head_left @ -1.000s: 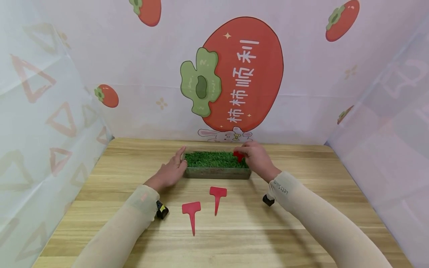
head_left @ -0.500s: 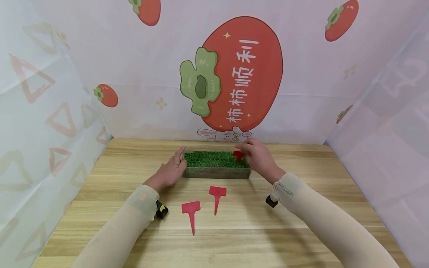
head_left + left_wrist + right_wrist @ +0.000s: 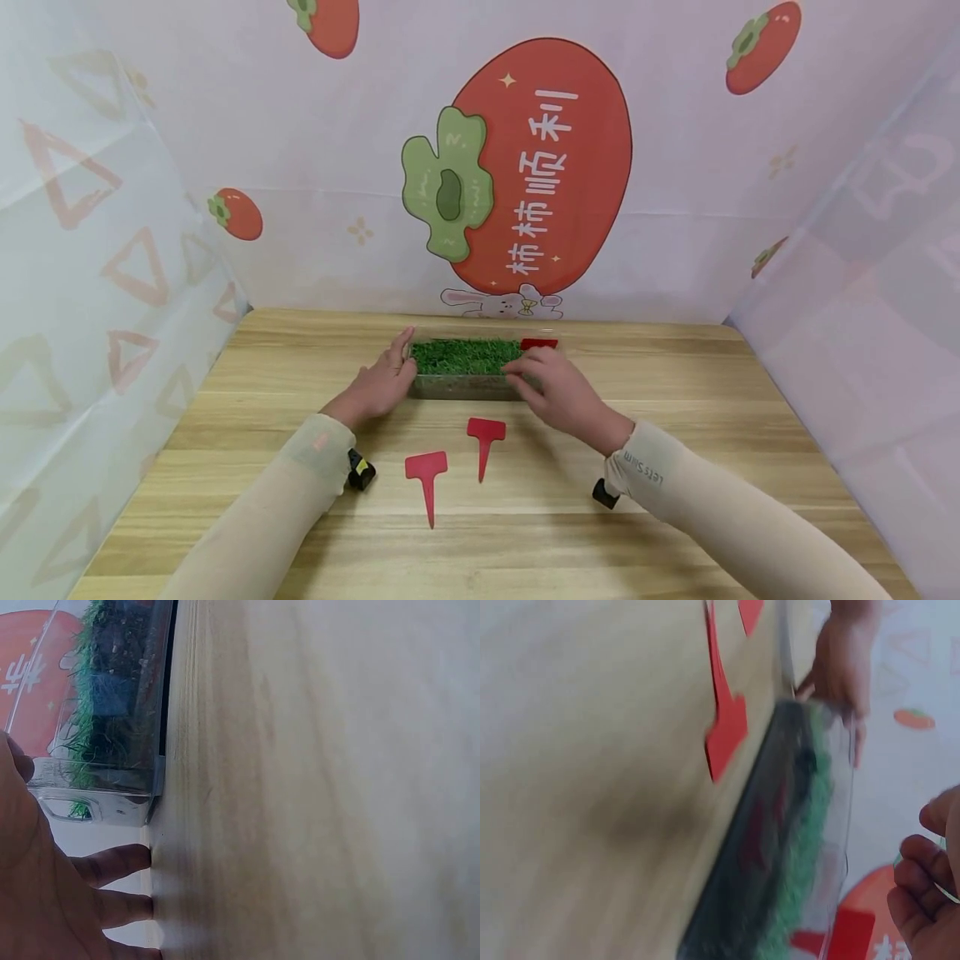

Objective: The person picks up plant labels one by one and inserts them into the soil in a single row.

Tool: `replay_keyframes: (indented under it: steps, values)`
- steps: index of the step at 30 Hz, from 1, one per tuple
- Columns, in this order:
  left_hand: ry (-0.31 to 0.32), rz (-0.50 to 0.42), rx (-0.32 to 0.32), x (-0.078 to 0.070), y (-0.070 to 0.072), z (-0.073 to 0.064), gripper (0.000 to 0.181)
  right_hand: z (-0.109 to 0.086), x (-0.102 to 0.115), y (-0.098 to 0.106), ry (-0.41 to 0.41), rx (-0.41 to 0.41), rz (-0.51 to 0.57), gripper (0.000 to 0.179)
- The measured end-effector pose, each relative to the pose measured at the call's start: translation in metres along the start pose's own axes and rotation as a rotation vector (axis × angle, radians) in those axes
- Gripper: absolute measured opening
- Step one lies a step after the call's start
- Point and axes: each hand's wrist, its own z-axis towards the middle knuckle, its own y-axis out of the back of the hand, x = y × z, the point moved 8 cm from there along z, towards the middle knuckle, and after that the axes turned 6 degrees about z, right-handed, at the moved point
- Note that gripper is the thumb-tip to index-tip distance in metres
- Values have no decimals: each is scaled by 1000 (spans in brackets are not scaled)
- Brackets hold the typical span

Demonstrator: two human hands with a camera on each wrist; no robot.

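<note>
A clear plastic box point(image 3: 465, 388) filled with dark soil and green artificial grass point(image 3: 457, 357) stands at the back of the table. My left hand point(image 3: 378, 385) rests against its left end, fingers extended, as the left wrist view also shows. At the right end, a red T-shaped plant label point(image 3: 539, 342) stands in the grass. My right hand point(image 3: 564, 395) hovers just in front of that label, over the box's front right part. In the right wrist view its fingers point(image 3: 922, 862) are loosely bent with nothing between them.
Two more plant labels lie flat on the wooden table point(image 3: 300, 533) in front of the box: a red label point(image 3: 486, 431) and a pinkish-red label point(image 3: 426, 465) nearer me. A printed cloth backdrop point(image 3: 315, 267) rises behind the table, with cloth at both sides.
My right hand has let go of the red plant label, which now stands in the grass, and has moved toward me and slightly left. The left hand has stayed at the box.
</note>
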Motion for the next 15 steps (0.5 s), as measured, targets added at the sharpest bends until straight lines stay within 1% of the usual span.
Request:
replay_keyframes:
  steps: [3,7,9,11,13,15]
  values:
    - [-2,-2,0,-1,1,-1,60,-5,9,-15,-16,70,25,20]
    - [3,-10,-3,-2,2,-2,60,-12,17,-39,-72,182,29,28]
    - [6,-15,-2,-2,2,-3,60,-16,20,-52,-93,245,15,38]
    - [9,-10,-2,-2,2,-3,60,-21,20,-64,-101,299,-23,50]
    - [6,0,-3,-2,2,-2,61,-25,20,-73,-104,337,-58,62]
    - [7,7,-5,-2,3,-2,61,-27,20,-78,-117,361,-70,73]
